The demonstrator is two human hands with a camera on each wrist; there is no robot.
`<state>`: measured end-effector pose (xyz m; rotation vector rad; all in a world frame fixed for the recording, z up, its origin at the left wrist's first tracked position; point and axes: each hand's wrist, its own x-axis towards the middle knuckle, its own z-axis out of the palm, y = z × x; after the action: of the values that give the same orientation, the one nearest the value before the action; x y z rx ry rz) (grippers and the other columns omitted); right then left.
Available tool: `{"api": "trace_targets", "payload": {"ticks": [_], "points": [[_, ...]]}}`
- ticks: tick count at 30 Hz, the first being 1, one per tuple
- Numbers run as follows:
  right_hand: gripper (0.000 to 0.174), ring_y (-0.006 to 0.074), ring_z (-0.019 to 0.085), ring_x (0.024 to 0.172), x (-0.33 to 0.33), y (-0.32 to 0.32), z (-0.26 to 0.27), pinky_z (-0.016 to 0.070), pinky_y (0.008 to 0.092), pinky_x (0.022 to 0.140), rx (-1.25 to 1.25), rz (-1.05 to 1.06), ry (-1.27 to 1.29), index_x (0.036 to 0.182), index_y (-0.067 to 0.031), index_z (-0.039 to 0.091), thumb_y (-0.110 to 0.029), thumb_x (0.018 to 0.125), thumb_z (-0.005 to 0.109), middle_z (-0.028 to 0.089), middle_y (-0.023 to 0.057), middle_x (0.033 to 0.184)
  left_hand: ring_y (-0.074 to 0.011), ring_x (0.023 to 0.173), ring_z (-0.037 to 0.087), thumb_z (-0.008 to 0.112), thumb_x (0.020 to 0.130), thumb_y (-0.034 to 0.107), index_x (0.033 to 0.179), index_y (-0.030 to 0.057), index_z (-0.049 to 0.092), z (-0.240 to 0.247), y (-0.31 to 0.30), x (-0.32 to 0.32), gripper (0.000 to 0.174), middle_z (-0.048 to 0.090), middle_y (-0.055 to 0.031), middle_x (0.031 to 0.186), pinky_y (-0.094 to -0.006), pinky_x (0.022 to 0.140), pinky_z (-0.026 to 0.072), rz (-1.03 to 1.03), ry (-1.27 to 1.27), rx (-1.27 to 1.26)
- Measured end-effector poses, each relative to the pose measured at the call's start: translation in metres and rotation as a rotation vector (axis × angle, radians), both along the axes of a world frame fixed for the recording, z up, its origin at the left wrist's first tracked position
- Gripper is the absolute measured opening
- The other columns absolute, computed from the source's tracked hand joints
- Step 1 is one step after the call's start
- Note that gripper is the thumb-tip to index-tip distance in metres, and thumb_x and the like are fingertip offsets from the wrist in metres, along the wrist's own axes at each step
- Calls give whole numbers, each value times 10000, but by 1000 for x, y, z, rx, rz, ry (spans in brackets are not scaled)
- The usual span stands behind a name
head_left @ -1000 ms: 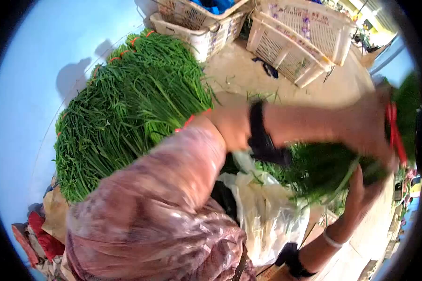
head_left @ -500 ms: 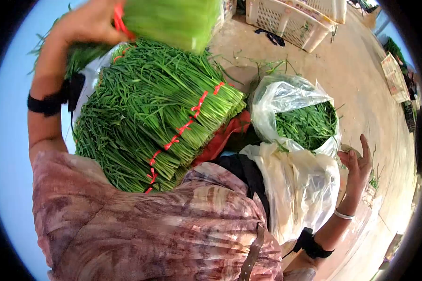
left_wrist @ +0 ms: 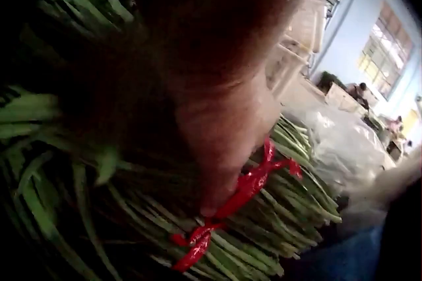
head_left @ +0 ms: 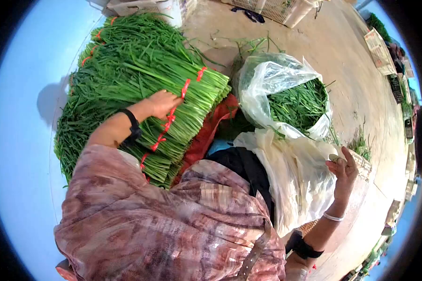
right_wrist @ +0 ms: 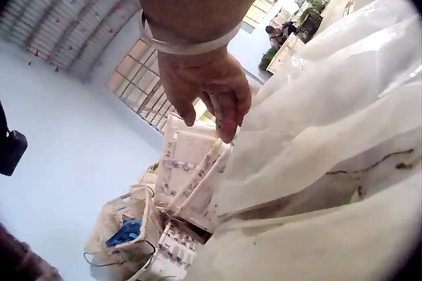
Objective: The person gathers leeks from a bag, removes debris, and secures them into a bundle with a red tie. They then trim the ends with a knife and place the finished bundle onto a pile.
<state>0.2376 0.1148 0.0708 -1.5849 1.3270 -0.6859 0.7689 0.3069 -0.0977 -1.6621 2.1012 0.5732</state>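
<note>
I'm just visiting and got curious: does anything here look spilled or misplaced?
Yes: loose green stalks lie scattered on the floor beside the open plastic bag, outside both bag and tied bundles.

The head view is bright, bowed and black-rimmed at its edges (a strong fisheye effect); a soft shadow falls on the blue wall (head_left: 21,154), and glare whitens the clear plastic bag (head_left: 267,70). The left wrist view is dim and soft, with deep shade over the green bundle (left_wrist: 270,225). The right wrist view shows pale sheen on plastic sheeting (right_wrist: 310,116).
</note>
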Motion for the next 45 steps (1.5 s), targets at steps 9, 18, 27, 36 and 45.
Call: {"api": "trace_targets", "payload": {"ticks": [9, 18, 27, 36, 45], "points": [[419, 207, 638, 812, -3, 6, -14, 543, 304, 736, 52, -6, -49, 1233, 82, 473, -133, 887, 571, 596, 193, 1024, -283, 1203, 417, 668, 701, 141, 1387, 124, 336, -13, 34, -17, 762, 444, -135, 1264, -499, 1007, 254, -85, -173, -637], [397, 192, 638, 786, -11, 18, -11, 530, 303, 762, -14, -35, -120, 1220, 91, 484, -123, 894, 559, 627, 162, 980, -308, 1361, 199, 747, 672, 375, 1404, 128, 301, 14, 22, -26, 893, 230, -169, 1449, -549, 1063, 158, 87, -212, -114], [380, 169, 634, 811, -38, 27, -13, 508, 303, 787, -7, -89, -152, 1229, 89, 476, -97, 904, 538, 630, 156, 977, -333, 913, 571, 669, 760, 287, 1197, 62, 460, -26, -83, -119, 534, 559, -161, 976, -462, 777, 442, 325, 81, -460], [352, 196, 639, 837, -79, 76, 16, 497, 293, 793, -124, -351, -102, 1219, 90, 477, -34, 893, 512, 638, 171, 970, -372, 799, 606, 501, 806, 85, 1105, 31, 520, -70, -96, -127, 304, 614, -203, 833, -505, 667, 473, 471, 90, -401], [335, 234, 670, 746, -213, 265, -36, 550, 323, 701, -189, -1043, -714, 1171, 86, 518, -108, 899, 541, 654, 174, 914, -122, 794, 576, 534, 792, -61, 1020, -10, 590, -75, -175, -243, 241, 614, -38, 891, -251, 695, 470, 718, 1135, 63]]}}
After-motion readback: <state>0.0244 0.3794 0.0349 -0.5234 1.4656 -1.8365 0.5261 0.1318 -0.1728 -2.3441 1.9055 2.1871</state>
